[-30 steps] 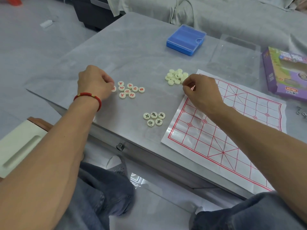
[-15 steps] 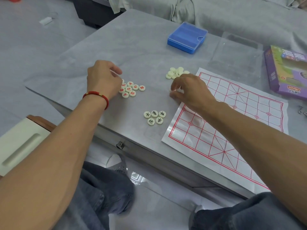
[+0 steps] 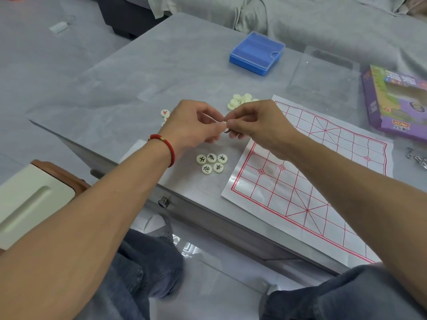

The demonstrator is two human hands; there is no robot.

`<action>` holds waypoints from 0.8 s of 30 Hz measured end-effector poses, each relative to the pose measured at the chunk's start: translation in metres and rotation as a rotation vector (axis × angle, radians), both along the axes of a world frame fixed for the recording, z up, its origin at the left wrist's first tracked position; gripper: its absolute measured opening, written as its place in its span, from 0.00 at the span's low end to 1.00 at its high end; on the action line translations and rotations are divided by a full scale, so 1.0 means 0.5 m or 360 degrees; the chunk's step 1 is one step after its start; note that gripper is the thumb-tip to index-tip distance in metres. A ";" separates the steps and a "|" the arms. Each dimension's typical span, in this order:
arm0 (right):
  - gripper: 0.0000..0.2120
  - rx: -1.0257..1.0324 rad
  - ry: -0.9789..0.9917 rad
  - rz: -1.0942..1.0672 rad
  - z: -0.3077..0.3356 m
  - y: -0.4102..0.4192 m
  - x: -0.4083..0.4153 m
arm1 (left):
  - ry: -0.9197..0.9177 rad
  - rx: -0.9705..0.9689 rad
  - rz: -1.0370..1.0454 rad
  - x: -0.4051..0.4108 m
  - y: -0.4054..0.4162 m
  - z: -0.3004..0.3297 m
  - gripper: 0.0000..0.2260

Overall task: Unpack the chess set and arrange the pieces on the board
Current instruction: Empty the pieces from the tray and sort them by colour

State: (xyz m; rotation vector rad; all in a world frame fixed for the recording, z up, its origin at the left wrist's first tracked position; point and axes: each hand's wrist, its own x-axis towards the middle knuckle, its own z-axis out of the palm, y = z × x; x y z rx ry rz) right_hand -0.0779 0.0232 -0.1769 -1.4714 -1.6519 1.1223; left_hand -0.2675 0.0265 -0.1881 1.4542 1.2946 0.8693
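Blue case (image 3: 256, 53) far side, purple box (image 3: 397, 100) right, hands hiding red-marked pieces (image 3: 165, 113)

A grey table (image 3: 143, 72) carries a purple printed carton (image 3: 398, 100) at its right edge, with some small metal bits (image 3: 418, 159) lying on the table just in front of the carton, too small to make out. Behind the table a grey cloth-covered sofa (image 3: 323, 17) runs along the back, with a dark cabinet (image 3: 124, 17) to its left and a small white object (image 3: 59, 27) on the grey floor (image 3: 34, 65) well to the left. At the near left stands a cream-coloured piece with a long recessed slot (image 3: 27, 209), set on a brown base, and a small round metal knob (image 3: 163, 201) sits on the table's front edge.
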 end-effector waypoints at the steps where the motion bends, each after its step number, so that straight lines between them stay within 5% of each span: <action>1: 0.04 0.0000 0.0020 0.0014 0.001 -0.005 -0.004 | -0.0047 -0.0021 -0.0006 0.000 -0.003 0.001 0.07; 6: 0.04 0.0101 -0.0128 -0.0058 -0.002 -0.001 -0.012 | 0.0024 -0.0010 0.0118 -0.023 0.010 0.007 0.06; 12: 0.06 0.0404 -0.0754 -0.0298 -0.035 0.021 0.022 | 0.0723 0.0255 0.0555 -0.127 0.054 0.013 0.04; 15: 0.09 0.0451 -0.0909 -0.0389 -0.046 0.027 0.037 | 0.0963 0.0130 0.0612 -0.171 0.061 0.010 0.03; 24: 0.15 0.0688 -0.1552 -0.0091 -0.074 0.043 0.038 | 0.1002 -0.0109 0.0584 -0.160 0.065 0.011 0.04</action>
